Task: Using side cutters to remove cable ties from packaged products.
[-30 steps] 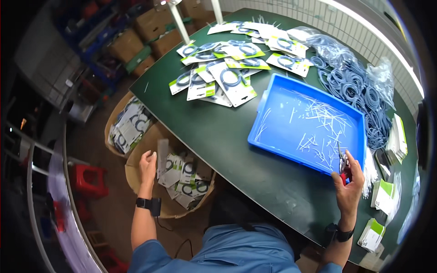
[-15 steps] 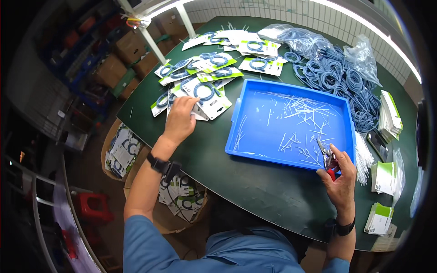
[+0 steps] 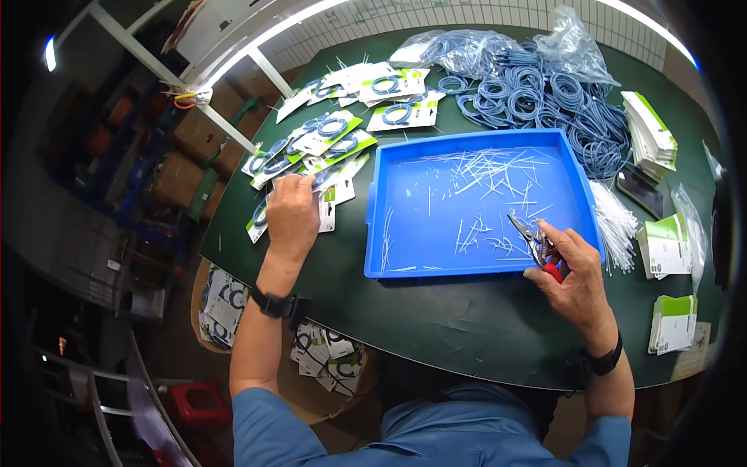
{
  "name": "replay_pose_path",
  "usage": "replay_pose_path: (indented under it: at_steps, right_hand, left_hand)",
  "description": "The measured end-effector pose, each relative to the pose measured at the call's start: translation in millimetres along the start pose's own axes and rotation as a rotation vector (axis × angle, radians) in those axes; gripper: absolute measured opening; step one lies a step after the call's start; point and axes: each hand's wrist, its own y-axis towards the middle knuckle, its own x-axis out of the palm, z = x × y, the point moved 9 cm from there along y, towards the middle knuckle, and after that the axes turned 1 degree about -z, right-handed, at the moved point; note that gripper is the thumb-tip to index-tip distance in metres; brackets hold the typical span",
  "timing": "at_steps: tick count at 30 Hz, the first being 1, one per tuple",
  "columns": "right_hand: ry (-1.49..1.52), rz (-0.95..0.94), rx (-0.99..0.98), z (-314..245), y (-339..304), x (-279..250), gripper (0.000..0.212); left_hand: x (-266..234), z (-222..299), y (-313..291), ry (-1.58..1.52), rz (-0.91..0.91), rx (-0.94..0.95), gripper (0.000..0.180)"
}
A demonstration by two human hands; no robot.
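Observation:
In my right hand (image 3: 574, 272) is a pair of red-handled cutting pliers (image 3: 540, 241) with a spring between the grips. Their jaws point up and left over the near right part of a blue tray (image 3: 467, 272). Thin white offcuts of cable ties (image 3: 498, 173) lie scattered in the tray. My left hand (image 3: 293, 214) is at the near edge of a heap of packing cards with blue coiled cables (image 3: 333, 124). Its fingers are bent over a cable card (image 3: 339, 173) that seems tilted; the fingertips are mostly hidden.
Blue cable coils (image 3: 529, 97) lie heaped behind the tray, partly under clear plastic. White cable ties (image 3: 613, 226), a phone (image 3: 640, 193) and stacks of cards (image 3: 668, 245) line the right side. Boxes of carded cables (image 3: 331, 358) stand below the front table edge.
The view has shifted. My left hand has drawn the front card leftward and tilted it, its coil now mostly behind the fingers. The pliers remain in my right hand over the tray.

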Motion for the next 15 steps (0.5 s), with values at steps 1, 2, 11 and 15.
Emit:
replay_pose_path:
  at_steps: [1,2,11,15]
  right_hand:
    - [-0.002,-0.005,-0.005,-0.7,-0.5,-0.7,0.069]
    - [-0.001,-0.003,0.002,0.5,-1.1,-1.1,0.069]
    - [-0.087,-0.123,0.003,-19.2,1.3,4.4,0.074]
    - [-0.095,-0.096,0.012,-21.9,-4.7,2.2,0.075]
  left_hand:
    - [-19.7,7.6,6.2,-0.004,0.051,-0.038,0.022]
    - [-33.2,18.6,12.2,-0.007,0.046,-0.032,0.022]
    - [-9.7,101.5,24.9,-1.766,0.022,-0.627,0.030]
    - [0.3,159.0,29.5,-2.056,-0.027,-0.678,0.035]
